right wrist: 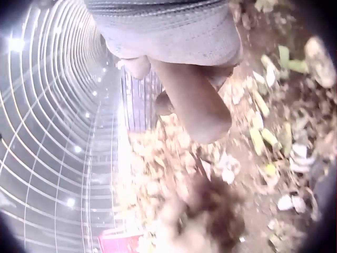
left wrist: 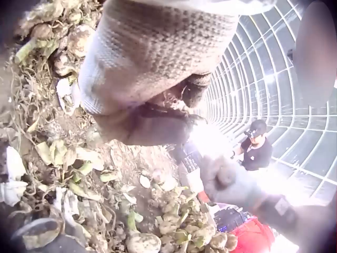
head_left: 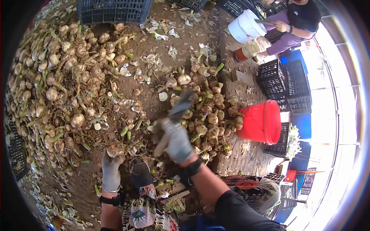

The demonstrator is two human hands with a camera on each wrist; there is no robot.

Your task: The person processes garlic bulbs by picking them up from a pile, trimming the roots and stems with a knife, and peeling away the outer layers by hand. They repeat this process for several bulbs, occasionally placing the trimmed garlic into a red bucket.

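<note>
In the head view my gloved left hand (head_left: 111,171) holds a dirt-caked garlic bulb (head_left: 115,149) at the lower middle, beside a shoe (head_left: 140,173). The left glove (left wrist: 152,58) fills the top of the left wrist view and hides most of that bulb. My gloved right hand (head_left: 178,144) grips a knife, its broad dark blade (head_left: 181,104) blurred and pointing away, its wooden handle (head_left: 161,145) jutting out below. In the right wrist view the handle (right wrist: 197,105) sticks out from under the right glove (right wrist: 168,37). Beyond the right hand lies a pile of trimmed garlic bulbs (head_left: 212,119).
A large heap of untrimmed garlic (head_left: 58,84) covers the left. A red bucket (head_left: 264,122) stands right of the trimmed pile, near black crates (head_left: 287,82). Another person (head_left: 296,23) sits by a white bucket (head_left: 246,27). Husks (head_left: 156,34) litter the dirt floor.
</note>
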